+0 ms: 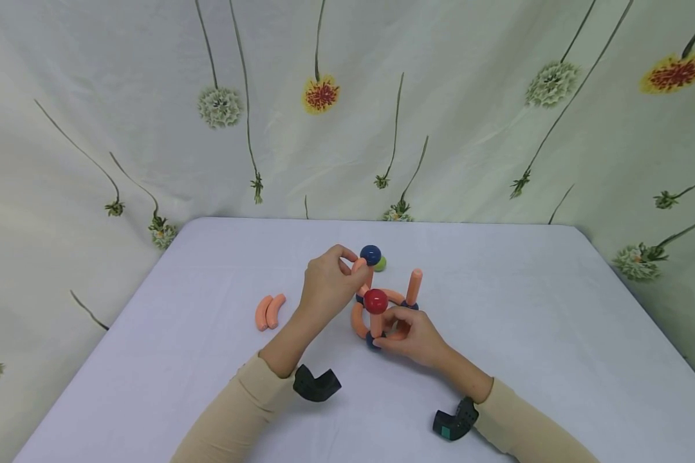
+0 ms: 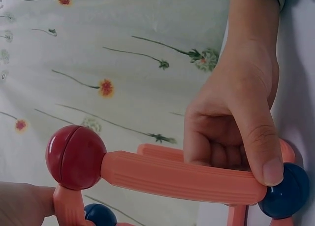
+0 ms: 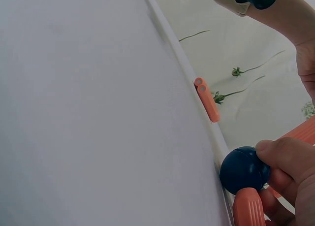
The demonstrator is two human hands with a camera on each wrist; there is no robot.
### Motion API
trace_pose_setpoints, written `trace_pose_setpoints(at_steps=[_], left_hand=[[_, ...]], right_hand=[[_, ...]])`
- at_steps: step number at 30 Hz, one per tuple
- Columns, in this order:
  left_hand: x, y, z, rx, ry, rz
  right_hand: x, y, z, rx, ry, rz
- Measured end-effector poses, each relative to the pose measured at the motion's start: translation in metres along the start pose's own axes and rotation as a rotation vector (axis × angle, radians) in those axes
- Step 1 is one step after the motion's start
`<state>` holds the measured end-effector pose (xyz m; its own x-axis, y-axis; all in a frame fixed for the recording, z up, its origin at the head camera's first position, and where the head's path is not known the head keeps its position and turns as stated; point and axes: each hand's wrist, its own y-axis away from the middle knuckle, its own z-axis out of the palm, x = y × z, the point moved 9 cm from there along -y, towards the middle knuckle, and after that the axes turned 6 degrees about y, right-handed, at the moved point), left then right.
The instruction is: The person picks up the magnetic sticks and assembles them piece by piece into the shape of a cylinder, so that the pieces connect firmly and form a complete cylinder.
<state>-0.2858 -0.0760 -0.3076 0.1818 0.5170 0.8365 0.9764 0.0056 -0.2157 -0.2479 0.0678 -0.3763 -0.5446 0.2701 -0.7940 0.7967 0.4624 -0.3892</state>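
Orange magnetic rods and coloured balls form a frame on the table. My left hand [image 1: 330,280] pinches an orange magnetic rod [image 2: 69,201] that meets the red ball [image 1: 376,301]. That rod's far end is near the upper blue ball [image 1: 370,254]. My right hand [image 1: 414,337] grips the joint where an upright rod [image 2: 182,177], topped by the red ball, meets the lower blue ball [image 3: 244,170]. Its thumb lies over that joint; the other fingers are partly hidden. Curved rods [image 1: 358,320] join the base. Another rod [image 1: 414,287] stands upright on a blue ball at the right.
Two loose curved rods [image 1: 268,312] lie side by side left of the frame. A green ball [image 1: 379,263] shows partly behind the upper blue ball. Black wrist devices [image 1: 316,384] sit under both cuffs. A flower-printed cloth [image 1: 463,116] hangs behind the table.
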Motion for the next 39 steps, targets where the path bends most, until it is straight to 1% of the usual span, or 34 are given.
trace_pose_setpoints(at_steps=[6,9,12,13,15,17,19,20,22,23,25,26,28,30,32,34,39], left_hand=[[-0.002,0.0,0.0,0.002,0.006,0.006],[-0.005,0.001,0.0,0.003,0.016,0.009],[-0.015,0.001,0.001,-0.002,0.04,-0.006],[-0.021,0.0,0.002,-0.007,0.05,-0.014],[-0.034,-0.002,0.005,-0.032,0.067,-0.044],[-0.05,-0.005,0.012,-0.07,0.061,-0.081],[-0.068,-0.009,0.02,-0.122,0.052,-0.116],[-0.076,-0.011,0.025,-0.155,0.04,-0.133],[-0.089,-0.013,0.038,-0.23,0.014,-0.153],[-0.093,-0.015,0.044,-0.273,0.002,-0.146],[-0.096,-0.016,0.057,-0.355,-0.008,-0.117],[-0.096,-0.016,0.062,-0.385,-0.014,-0.091],[-0.094,-0.018,0.071,-0.417,-0.017,-0.024],[-0.09,-0.02,0.075,-0.41,-0.016,0.038],[-0.087,-0.021,0.076,-0.378,-0.022,0.076],[-0.088,-0.023,0.075,-0.337,-0.024,0.076],[-0.099,-0.024,0.065,-0.217,-0.021,0.017]], right_hand=[[0.001,0.0,-0.001,0.0,0.002,-0.006],[0.0,0.0,-0.001,0.005,0.017,-0.018],[0.0,-0.001,0.0,-0.001,0.029,0.001],[0.002,-0.001,0.001,-0.007,0.035,0.012],[0.012,-0.001,0.002,-0.02,0.042,0.019],[0.018,-0.002,0.002,-0.048,0.048,0.032],[0.026,-0.004,0.0,-0.074,0.053,0.022],[0.029,-0.005,-0.002,-0.089,0.057,0.021],[0.027,-0.008,-0.008,-0.123,0.056,0.031],[0.03,-0.008,-0.012,-0.135,0.05,0.024],[0.029,-0.01,-0.02,-0.147,0.053,0.022],[0.027,-0.01,-0.024,-0.149,0.047,0.016],[0.025,-0.011,-0.033,-0.141,0.042,0.004],[0.024,-0.011,-0.042,-0.123,0.036,0.004],[0.023,-0.012,-0.051,-0.102,0.023,0.012],[0.023,-0.013,-0.06,-0.083,0.004,0.018],[0.027,-0.014,-0.081,-0.018,-0.026,0.043]])
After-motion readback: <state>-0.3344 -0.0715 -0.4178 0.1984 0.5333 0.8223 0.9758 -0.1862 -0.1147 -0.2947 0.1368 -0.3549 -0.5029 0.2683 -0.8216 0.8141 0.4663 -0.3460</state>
